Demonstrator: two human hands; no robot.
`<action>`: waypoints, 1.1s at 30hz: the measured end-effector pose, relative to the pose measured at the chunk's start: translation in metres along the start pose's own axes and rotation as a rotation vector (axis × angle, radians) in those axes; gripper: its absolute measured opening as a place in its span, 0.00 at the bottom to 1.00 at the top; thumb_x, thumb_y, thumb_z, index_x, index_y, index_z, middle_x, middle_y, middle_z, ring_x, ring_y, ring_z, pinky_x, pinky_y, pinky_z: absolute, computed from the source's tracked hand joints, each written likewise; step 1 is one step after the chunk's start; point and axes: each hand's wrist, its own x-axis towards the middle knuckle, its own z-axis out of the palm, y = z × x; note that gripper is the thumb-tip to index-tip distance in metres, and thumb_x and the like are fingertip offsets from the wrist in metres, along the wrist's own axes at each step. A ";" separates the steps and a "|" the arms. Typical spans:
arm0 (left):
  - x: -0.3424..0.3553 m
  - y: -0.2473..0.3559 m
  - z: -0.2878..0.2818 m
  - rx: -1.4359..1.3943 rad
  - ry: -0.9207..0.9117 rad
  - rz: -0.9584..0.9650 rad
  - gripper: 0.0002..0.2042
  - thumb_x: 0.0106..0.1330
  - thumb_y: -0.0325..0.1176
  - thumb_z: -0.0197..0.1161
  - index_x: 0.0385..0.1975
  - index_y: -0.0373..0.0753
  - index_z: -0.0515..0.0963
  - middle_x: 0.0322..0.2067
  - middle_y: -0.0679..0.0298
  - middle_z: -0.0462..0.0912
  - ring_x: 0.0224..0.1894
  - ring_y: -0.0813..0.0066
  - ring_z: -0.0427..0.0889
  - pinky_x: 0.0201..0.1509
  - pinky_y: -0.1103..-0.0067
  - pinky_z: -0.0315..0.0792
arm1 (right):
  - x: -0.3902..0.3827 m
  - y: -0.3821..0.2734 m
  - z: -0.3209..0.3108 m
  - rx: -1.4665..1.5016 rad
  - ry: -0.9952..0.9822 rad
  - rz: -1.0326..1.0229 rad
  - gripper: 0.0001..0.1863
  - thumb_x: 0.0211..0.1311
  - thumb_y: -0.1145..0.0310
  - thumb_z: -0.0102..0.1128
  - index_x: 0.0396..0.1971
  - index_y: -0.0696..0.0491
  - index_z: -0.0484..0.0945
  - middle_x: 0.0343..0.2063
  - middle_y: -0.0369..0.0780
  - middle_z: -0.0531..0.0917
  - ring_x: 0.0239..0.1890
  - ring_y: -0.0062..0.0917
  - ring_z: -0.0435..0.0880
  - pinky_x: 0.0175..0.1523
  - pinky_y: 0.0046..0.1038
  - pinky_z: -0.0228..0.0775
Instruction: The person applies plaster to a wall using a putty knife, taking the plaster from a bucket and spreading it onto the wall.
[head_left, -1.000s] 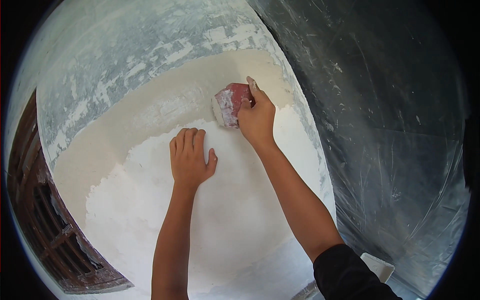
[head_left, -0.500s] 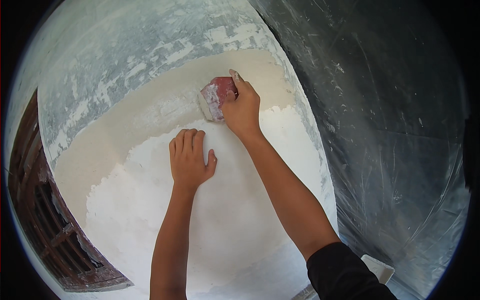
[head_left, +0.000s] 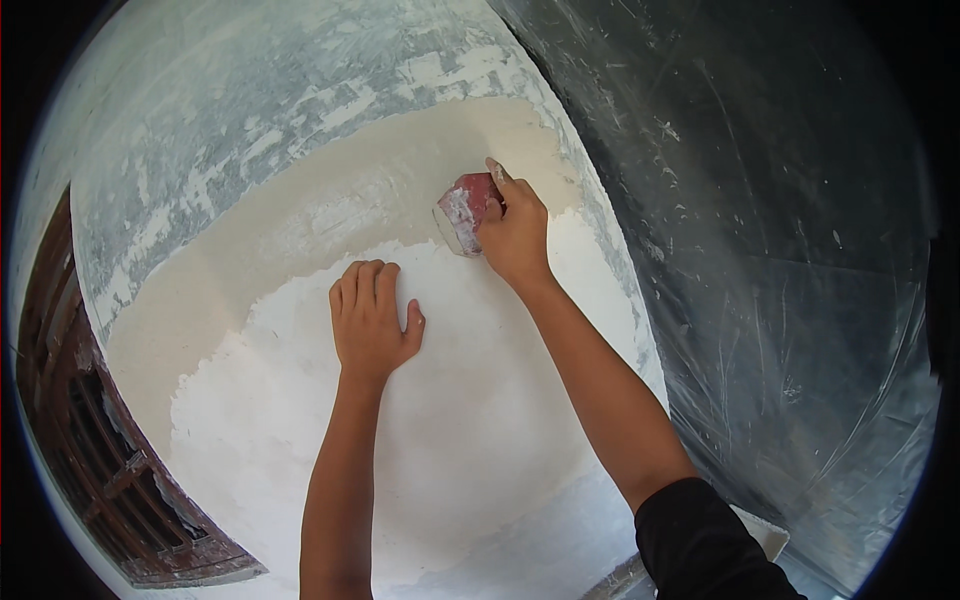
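My right hand [head_left: 518, 232] grips a red-handled putty knife [head_left: 465, 210], its blade smeared with white filler and pressed to the white plastered wall [head_left: 300, 230]. My left hand [head_left: 370, 318] lies flat on the wall, fingers together and pointing up, a little below and left of the knife. Bright white filler covers the wall around and under both hands; above it the coat is a duller cream.
Clear plastic sheeting [head_left: 760, 250] hangs over the dark surface at the right. A brown wooden window frame [head_left: 90, 440] stands at the lower left. Grey, patchy bare wall [head_left: 250, 90] lies above the plastered area. A white tray corner [head_left: 760, 535] shows near my right sleeve.
My right hand swept the putty knife left and slightly up, then came back down to the right. My left hand stayed flat on the wall.
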 end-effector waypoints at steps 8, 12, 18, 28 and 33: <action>-0.002 -0.002 -0.001 0.014 -0.014 -0.010 0.23 0.50 0.36 0.60 0.47 0.36 0.70 0.46 0.55 0.73 0.54 0.55 0.68 0.57 0.63 0.60 | -0.002 0.006 -0.025 -0.092 0.199 0.072 0.27 0.52 0.84 0.50 0.56 0.61 0.73 0.33 0.49 0.77 0.35 0.39 0.79 0.43 0.34 0.72; 0.001 0.002 0.002 -0.005 0.007 0.019 0.22 0.50 0.36 0.60 0.46 0.36 0.71 0.47 0.55 0.73 0.53 0.54 0.69 0.57 0.63 0.60 | 0.003 0.006 -0.002 -0.034 0.009 0.031 0.28 0.50 0.85 0.51 0.55 0.60 0.74 0.33 0.52 0.78 0.37 0.43 0.80 0.47 0.36 0.72; 0.001 0.003 -0.004 0.005 -0.033 0.075 0.22 0.50 0.35 0.60 0.47 0.36 0.72 0.49 0.55 0.72 0.56 0.54 0.68 0.57 0.62 0.61 | 0.003 0.029 -0.026 -0.043 0.412 0.340 0.29 0.52 0.83 0.52 0.58 0.65 0.69 0.36 0.52 0.78 0.38 0.43 0.80 0.46 0.36 0.72; 0.003 0.002 -0.002 0.036 -0.071 0.079 0.22 0.49 0.35 0.61 0.47 0.38 0.72 0.51 0.57 0.71 0.58 0.54 0.67 0.58 0.62 0.60 | -0.014 0.020 -0.016 -0.185 0.283 0.261 0.29 0.50 0.86 0.50 0.57 0.62 0.72 0.33 0.48 0.77 0.37 0.38 0.80 0.43 0.34 0.73; 0.000 0.002 -0.001 0.017 -0.057 0.081 0.22 0.49 0.35 0.61 0.46 0.38 0.72 0.50 0.57 0.71 0.56 0.54 0.68 0.58 0.63 0.60 | -0.016 0.005 -0.008 -0.053 0.026 0.089 0.28 0.50 0.85 0.50 0.55 0.59 0.75 0.32 0.50 0.77 0.35 0.40 0.80 0.43 0.34 0.73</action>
